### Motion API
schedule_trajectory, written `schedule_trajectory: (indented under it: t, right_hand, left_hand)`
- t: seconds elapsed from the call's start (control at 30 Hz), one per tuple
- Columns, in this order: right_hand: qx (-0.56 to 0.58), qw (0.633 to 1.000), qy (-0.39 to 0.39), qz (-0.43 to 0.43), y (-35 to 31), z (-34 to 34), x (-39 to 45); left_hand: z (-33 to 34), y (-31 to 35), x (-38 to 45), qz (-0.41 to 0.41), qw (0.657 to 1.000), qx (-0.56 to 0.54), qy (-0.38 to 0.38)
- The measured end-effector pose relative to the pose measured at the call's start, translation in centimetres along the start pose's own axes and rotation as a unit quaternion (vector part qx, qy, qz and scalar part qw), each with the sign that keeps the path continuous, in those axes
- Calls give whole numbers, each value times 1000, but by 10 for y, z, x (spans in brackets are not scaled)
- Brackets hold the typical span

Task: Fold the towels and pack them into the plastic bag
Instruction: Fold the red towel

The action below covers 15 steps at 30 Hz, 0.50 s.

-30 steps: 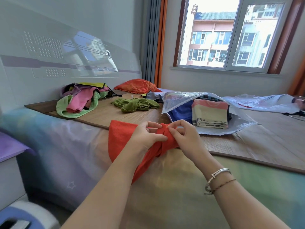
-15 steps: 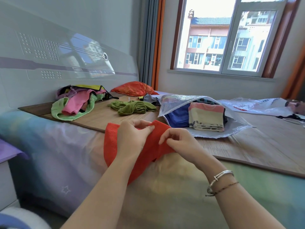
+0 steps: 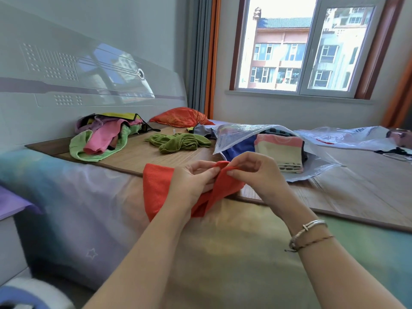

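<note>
An orange-red towel [image 3: 156, 188] hangs over the near edge of the bed, partly bunched between my hands. My left hand [image 3: 191, 184] pinches its top edge from the left. My right hand [image 3: 256, 172] pinches the same edge just to the right, fingers curled. Behind them lies the clear plastic bag [image 3: 236, 134], open toward me, with a folded blue towel [image 3: 240, 148] and a folded pink-and-cream striped towel [image 3: 281, 152] inside. An olive-green towel [image 3: 180, 141] lies crumpled on the mat. A pile of unfolded towels [image 3: 104, 139], green, pink and purple, sits at the back left.
The bamboo mat [image 3: 138, 157] covers the bed top; a pastel sheet [image 3: 234, 241] hangs down the near side. An orange pillow [image 3: 178, 117] lies by the headboard. Another plastic bag [image 3: 347, 137] lies at the far right. A window is behind.
My hands have shifted along the orange-red towel's top edge and come close together again; the cloth between them is more bunched than half a second ago.
</note>
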State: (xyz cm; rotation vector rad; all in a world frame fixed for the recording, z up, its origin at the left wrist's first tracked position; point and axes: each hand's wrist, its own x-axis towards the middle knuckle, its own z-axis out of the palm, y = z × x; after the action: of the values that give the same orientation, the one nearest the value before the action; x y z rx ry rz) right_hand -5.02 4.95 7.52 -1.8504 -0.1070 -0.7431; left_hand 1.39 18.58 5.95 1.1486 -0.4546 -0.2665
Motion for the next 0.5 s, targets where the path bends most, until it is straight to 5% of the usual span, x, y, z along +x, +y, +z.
schedule_trajectory:
  t: [0.3,0.5]
  right_hand:
    - [-50,998,39,-25,4,4,2]
    - [-65,992,96,-51,0,8,5]
  left_hand:
    - [-2,0,1,35,998,37,-42]
    - [-4,0,0,162,949,270,-25]
